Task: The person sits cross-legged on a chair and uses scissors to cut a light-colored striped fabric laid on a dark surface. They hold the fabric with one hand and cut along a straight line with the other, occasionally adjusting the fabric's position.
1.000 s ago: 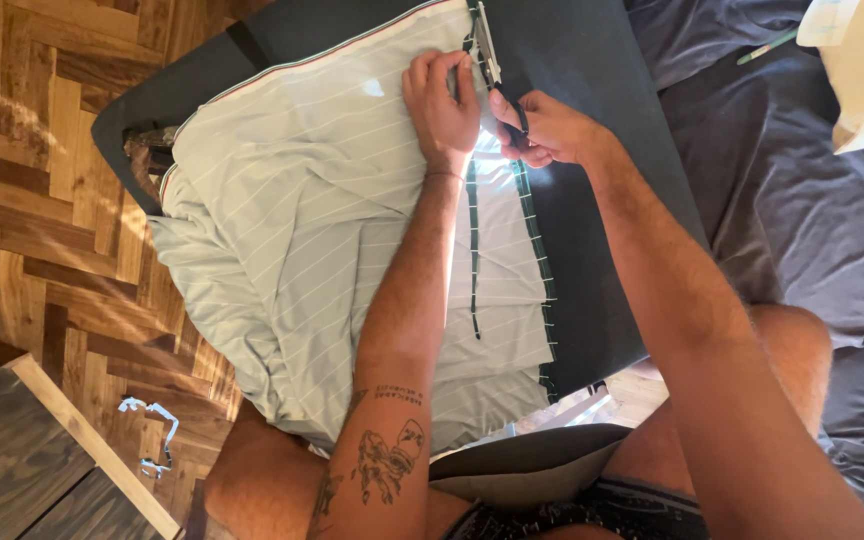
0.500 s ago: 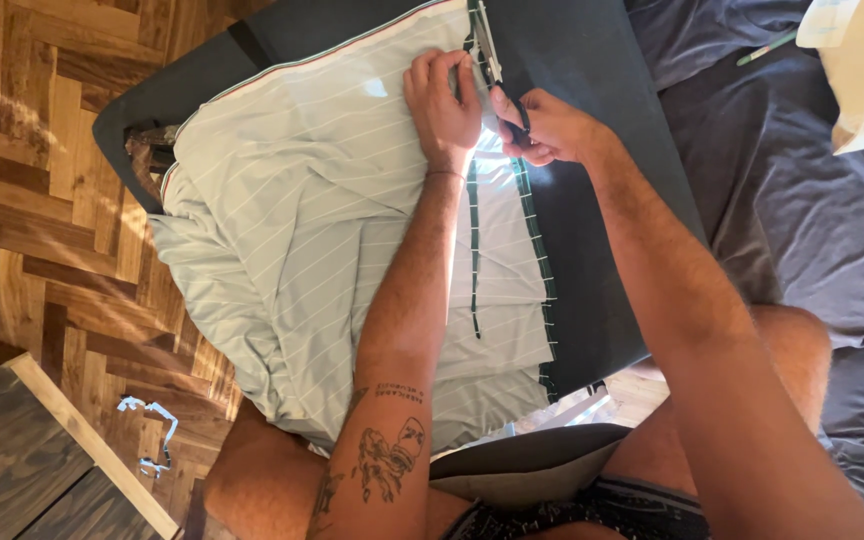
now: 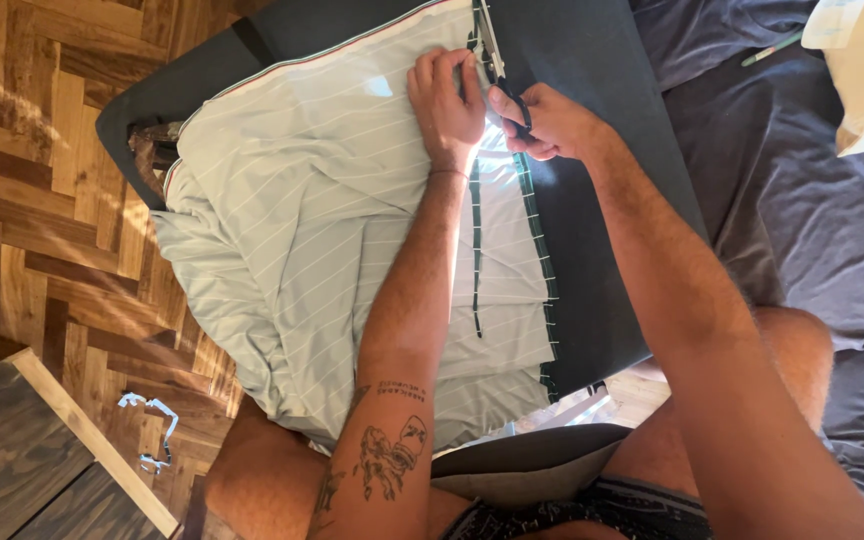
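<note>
Pale green fabric [image 3: 302, 230] with thin white stripes lies spread over a dark padded board [image 3: 602, 200], its loose folds spilling off the board's near-left edge toward the wooden parquet floor [image 3: 32, 180]. A dark green trim strip [image 3: 537, 240] runs along the cloth's right edge, and a second narrow dark strip [image 3: 475, 250] lies just left of it. The person's left hand [image 3: 445, 105] rests palm down on the fabric at its far end, fingers close together and curled over the cloth. Right beside it, the right hand [image 3: 547, 122] is closed around the dark handles of a pair of scissors [image 3: 497, 65], whose blades point away along the trimmed edge. Dark grey bedding [image 3: 802, 220] lies to the right of the board. A grey wooden panel [image 3: 12, 450] sits at the lower left, with a scrap of white material [image 3: 152, 430] on the floor beside it.
</note>
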